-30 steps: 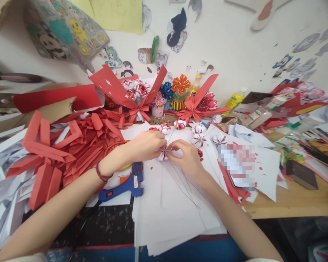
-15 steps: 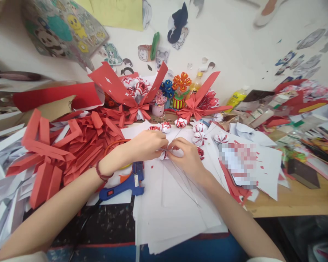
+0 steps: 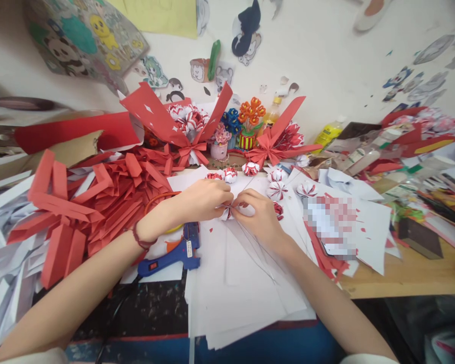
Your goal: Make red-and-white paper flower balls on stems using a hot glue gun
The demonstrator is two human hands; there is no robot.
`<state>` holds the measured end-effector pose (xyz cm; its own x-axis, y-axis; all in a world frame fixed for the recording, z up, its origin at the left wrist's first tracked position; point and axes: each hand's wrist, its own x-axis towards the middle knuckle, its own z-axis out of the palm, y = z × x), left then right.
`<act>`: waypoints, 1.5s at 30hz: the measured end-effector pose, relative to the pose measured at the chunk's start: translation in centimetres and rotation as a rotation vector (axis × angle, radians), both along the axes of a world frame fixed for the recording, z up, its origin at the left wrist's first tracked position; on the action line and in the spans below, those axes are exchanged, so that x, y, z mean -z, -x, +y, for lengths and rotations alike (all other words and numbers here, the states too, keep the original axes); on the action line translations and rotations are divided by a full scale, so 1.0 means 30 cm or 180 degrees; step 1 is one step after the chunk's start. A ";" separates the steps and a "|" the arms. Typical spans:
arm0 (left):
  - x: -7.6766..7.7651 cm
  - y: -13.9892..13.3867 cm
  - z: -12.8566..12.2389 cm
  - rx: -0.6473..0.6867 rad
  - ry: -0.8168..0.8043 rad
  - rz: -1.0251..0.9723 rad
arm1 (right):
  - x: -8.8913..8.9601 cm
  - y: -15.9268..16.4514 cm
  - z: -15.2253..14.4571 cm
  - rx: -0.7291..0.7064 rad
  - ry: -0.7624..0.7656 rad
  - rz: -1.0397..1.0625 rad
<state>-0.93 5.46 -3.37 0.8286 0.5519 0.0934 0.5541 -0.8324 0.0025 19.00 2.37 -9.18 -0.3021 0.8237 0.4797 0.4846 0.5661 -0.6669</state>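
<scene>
My left hand [image 3: 207, 199] is closed, its fingers pinched on a small red-and-white paper flower [image 3: 226, 214] that is partly hidden under the fingertips. From the other side my right hand [image 3: 258, 215] meets it, thumb and forefinger pressed together at the flower's middle. Thin wires [image 3: 263, 264] trail down from beneath my right hand across a stack of white paper [image 3: 246, 298]. Just beyond both hands lie more paper flowers, among them one striped white flower [image 3: 276, 190] and one redder flower [image 3: 251, 169].
A blue glue gun [image 3: 170, 257] lies left of the paper, its cord running forward. Folded red paper strips [image 3: 125, 202] and white ones [image 3: 7, 273] are heaped at the left. Wrapped bouquets [image 3: 191, 121] stand at the back. A pixelated patch [image 3: 331, 227] covers something at the right.
Both hands keep their pinch at the flower with only slight finger movement. The whole view has shifted a little.
</scene>
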 end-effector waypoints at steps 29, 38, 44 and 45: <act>0.014 0.007 0.014 0.0150 0.0017 -0.0179 | 0.003 0.002 0.000 -0.0008 0.0006 0.0158; 0.008 0.005 0.012 0.0102 0.0039 -0.0119 | -0.007 0.003 -0.003 -0.0010 0.0010 0.0173; 0.011 0.009 0.015 0.0153 0.0090 -0.0239 | -0.011 -0.007 0.002 -0.0100 0.0036 0.0126; 0.012 0.010 0.016 0.0159 0.0090 -0.0242 | -0.013 -0.008 0.002 -0.0113 0.0038 0.0103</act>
